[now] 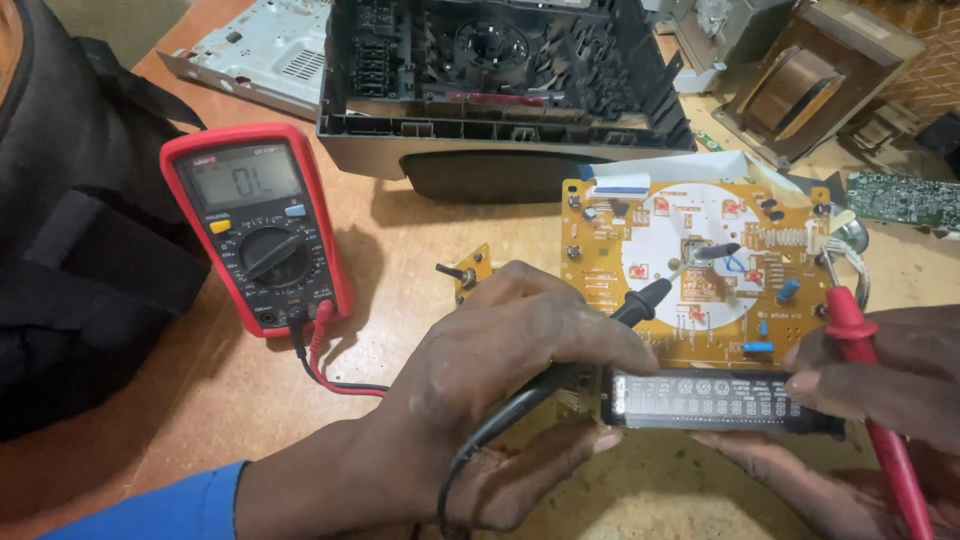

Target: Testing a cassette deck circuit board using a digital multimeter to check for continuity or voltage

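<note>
My left hand grips a black test probe whose tip touches the middle of a yellow circuit board with a white round patch. My right hand holds a red test probe against the board's right edge, its fingers also under the dark glass display strip along the board's front. Both probe leads run to a red-cased multimeter lying at the left on the wooden table.
An opened black device chassis stands behind the board, with a grey metal cover at the back left. A transformer and a green circuit board lie at the right. A black bag fills the left edge.
</note>
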